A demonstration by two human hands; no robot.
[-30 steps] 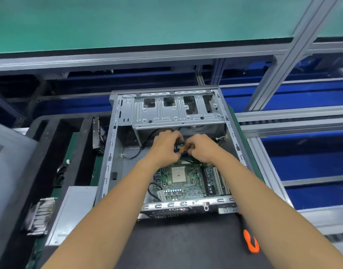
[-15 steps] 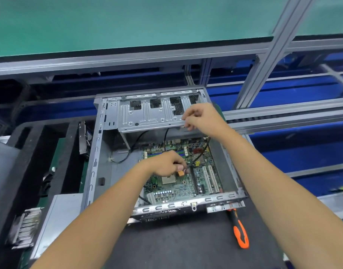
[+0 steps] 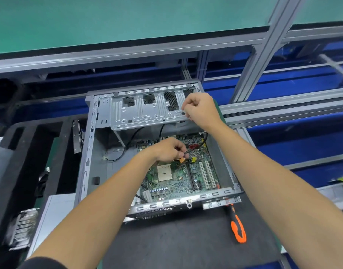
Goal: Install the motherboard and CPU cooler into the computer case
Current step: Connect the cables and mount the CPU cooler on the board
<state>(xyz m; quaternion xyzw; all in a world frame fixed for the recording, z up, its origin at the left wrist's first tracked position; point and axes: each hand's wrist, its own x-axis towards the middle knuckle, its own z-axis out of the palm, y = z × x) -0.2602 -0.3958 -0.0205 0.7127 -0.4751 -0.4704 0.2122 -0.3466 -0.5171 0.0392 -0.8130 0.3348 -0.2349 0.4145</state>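
Note:
An open grey computer case [image 3: 89,152] lies on the black mat. The green motherboard [image 3: 176,183] sits inside it, its bare CPU socket [image 3: 164,172] showing. My left hand [image 3: 166,150] hovers over the board and pinches an orange connector [image 3: 182,160] on a black cable. My right hand [image 3: 200,109] is raised at the right end of the metal drive bracket [image 3: 145,111], fingers curled; what they pinch is too small to tell. A finned heatsink [image 3: 21,229] lies at the far left, outside the case.
An orange and black screwdriver [image 3: 237,228] lies on the mat right of the case's front corner. A grey metal panel [image 3: 54,214] rests left of the case. Black foam trays fill the left side. Aluminium frame rails and blue conveyor channels run behind and to the right.
My right hand left the connector over the board and rose to the drive bracket's right end. My left hand stayed over the board with the orange connector. The view shifted.

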